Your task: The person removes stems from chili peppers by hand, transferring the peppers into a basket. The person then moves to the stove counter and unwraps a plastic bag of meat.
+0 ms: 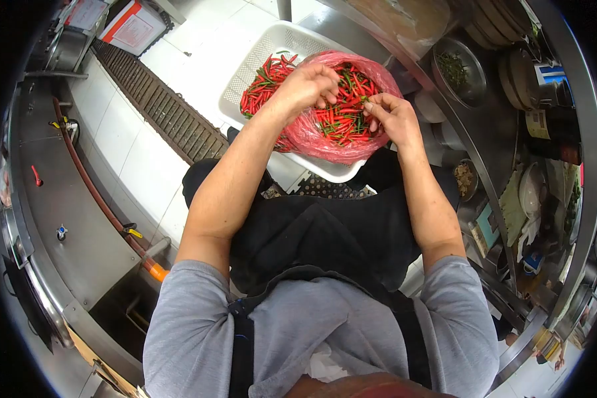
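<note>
A pink plastic bag (322, 154) full of red chili peppers (343, 124) with green stems sits open in a white perforated basket (230, 98). My right hand (395, 119) is over the bag's right side, its thumb and forefinger pinched on the green stem end of a red chili pepper (350, 103). Above the bag's left side, my left hand (312, 86) has loosely bent fingers set apart, with nothing visible in them. Loose red chilies (262, 85) lie in the basket to the left of the bag.
A metal shelf (474, 156) with bowls and pans runs along the right. At left, a floor drain grate (172, 103) crosses the white tiles beside a steel counter (79, 199) with an orange-brown pipe (99, 186). A white box (134, 30) stands at the upper left.
</note>
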Tool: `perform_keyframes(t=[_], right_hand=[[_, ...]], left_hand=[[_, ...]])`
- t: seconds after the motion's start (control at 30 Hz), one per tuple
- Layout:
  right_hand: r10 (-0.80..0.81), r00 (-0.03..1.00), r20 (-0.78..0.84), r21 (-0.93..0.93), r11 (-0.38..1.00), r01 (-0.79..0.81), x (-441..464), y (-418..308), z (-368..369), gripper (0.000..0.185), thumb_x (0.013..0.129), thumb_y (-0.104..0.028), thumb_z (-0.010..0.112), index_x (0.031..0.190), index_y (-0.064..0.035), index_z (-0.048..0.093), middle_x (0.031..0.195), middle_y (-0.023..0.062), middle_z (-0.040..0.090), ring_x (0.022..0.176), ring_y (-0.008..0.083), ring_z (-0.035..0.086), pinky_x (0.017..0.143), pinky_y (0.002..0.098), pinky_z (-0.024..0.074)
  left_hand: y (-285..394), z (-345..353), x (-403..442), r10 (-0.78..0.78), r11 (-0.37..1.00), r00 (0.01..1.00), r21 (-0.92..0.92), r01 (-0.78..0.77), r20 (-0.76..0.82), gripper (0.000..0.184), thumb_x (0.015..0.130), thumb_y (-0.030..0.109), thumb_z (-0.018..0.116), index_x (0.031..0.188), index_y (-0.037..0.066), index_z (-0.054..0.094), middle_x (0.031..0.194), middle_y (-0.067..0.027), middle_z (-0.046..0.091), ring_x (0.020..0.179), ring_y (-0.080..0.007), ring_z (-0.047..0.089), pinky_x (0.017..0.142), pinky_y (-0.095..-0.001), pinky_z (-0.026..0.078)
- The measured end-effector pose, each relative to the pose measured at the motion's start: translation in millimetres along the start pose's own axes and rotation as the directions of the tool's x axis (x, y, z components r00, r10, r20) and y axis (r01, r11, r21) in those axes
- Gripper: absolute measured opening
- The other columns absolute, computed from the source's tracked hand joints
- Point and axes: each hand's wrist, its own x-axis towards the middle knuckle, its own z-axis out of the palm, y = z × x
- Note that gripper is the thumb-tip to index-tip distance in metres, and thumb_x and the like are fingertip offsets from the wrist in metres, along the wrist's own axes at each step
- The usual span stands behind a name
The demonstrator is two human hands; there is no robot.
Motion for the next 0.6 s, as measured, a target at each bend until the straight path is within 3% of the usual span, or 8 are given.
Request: perform_keyframes(t=[0.03,0.1,0.17,0.27,0.4,0.5,0.57,0.6], right_hand=[[0.040,0.999,0.006,0.032,0.999,-0.040,-2.6,-3.9,0.5,0.016,0.088,-0.016,0.064,0.092,0.0004,0.066,0.074,0.0016,0.066,0.051,0.0077,0.057,0.046,0.0236,0.0426],[0.081,0.997,0.012,0.068,0.994,-0.082,-6.9,-11.6,2.2,0.017,0.088,-0.016,0.064,0.093,0.0002,0.066,0.075,0.0006,0.066,0.052,0.0077,0.057,0.045,0.0228,0.0418],[0.083,0.996,0.034,0.083,0.993,-0.085,-9.4,-15.9,3.5,0.017,0.088,-0.017,0.064,0.094,-0.0008,0.066,0.075,0.0008,0.066,0.052,0.0069,0.057,0.044,0.0215,0.0403],[0.083,0.996,0.032,0.089,0.992,-0.085,-10.9,-18.2,4.2,0.017,0.088,-0.018,0.064,0.093,-0.0016,0.066,0.075,0.0008,0.066,0.052,0.0070,0.056,0.044,0.0216,0.0403],[0.072,0.997,0.026,0.079,0.994,-0.074,-9.4,-16.6,1.9,0.019,0.089,-0.019,0.064,0.093,-0.0001,0.066,0.075,0.0017,0.066,0.053,0.0075,0.057,0.046,0.0227,0.0420],[-0.036,0.998,-0.042,-0.010,0.999,0.036,-7.2,-12.9,0.5,0.020,0.088,-0.020,0.064,0.093,0.0000,0.067,0.071,0.0053,0.066,0.053,0.0102,0.059,0.049,0.0268,0.0448],[-0.084,0.994,-0.068,-0.293,0.954,0.061,-7.9,-21.6,-1.2,0.016,0.088,-0.014,0.065,0.093,0.0012,0.067,0.066,0.0043,0.063,0.052,0.0091,0.057,0.050,0.0258,0.0449],[-0.084,0.994,-0.071,-0.290,0.955,0.060,-6.5,-17.3,-1.9,0.016,0.088,-0.014,0.065,0.093,0.0012,0.067,0.066,0.0043,0.063,0.052,0.0091,0.057,0.050,0.0258,0.0449]], left_hand=[[-0.9,3.9,-1.1,-0.002,1.000,1.000,0.003,0.002,0.002,0.016,0.089,0.013,0.058,0.101,0.003,0.059,0.084,-0.0027,0.062,0.073,-0.0102,0.060,0.058,-0.0223,0.044],[-3.0,12.1,-4.4,-0.035,0.977,0.993,0.213,0.009,0.117,0.024,0.086,0.013,0.063,0.108,0.003,0.059,0.084,-0.0013,0.062,0.073,-0.0092,0.059,0.058,-0.0224,0.043],[-9.0,17.4,-1.1,-0.045,0.983,0.986,0.183,0.016,0.159,0.027,0.086,0.015,0.066,0.109,0.003,0.060,0.085,0.0002,0.062,0.072,-0.0073,0.056,0.058,-0.0216,0.042],[-31.3,17.0,13.6,0.046,0.957,0.979,0.272,-0.100,0.199,0.020,0.088,0.020,0.068,0.100,0.005,0.061,0.084,0.0010,0.062,0.071,-0.0048,0.055,0.059,-0.0199,0.040],[-10.6,23.1,3.1,-0.019,0.980,0.978,0.196,-0.022,0.208,0.016,0.089,0.020,0.065,0.094,0.006,0.059,0.080,-0.0003,0.064,0.064,-0.0049,0.054,0.051,-0.0188,0.035],[-7.6,24.0,1.4,-0.031,0.996,0.971,0.085,0.011,0.238,0.015,0.089,0.020,0.064,0.094,0.007,0.058,0.078,-0.0008,0.063,0.061,-0.0048,0.053,0.045,-0.0177,0.030],[-2.7,23.6,-0.3,-0.026,0.996,0.970,0.089,0.004,0.243,0.015,0.089,0.019,0.062,0.095,0.006,0.057,0.076,-0.0006,0.062,0.060,-0.0047,0.053,0.044,-0.0170,0.028],[-1.3,22.4,-0.8,-0.022,0.998,0.977,0.065,0.009,0.213,0.014,0.089,0.019,0.061,0.094,0.006,0.058,0.076,-0.0004,0.061,0.059,-0.0045,0.052,0.043,-0.0169,0.028]])
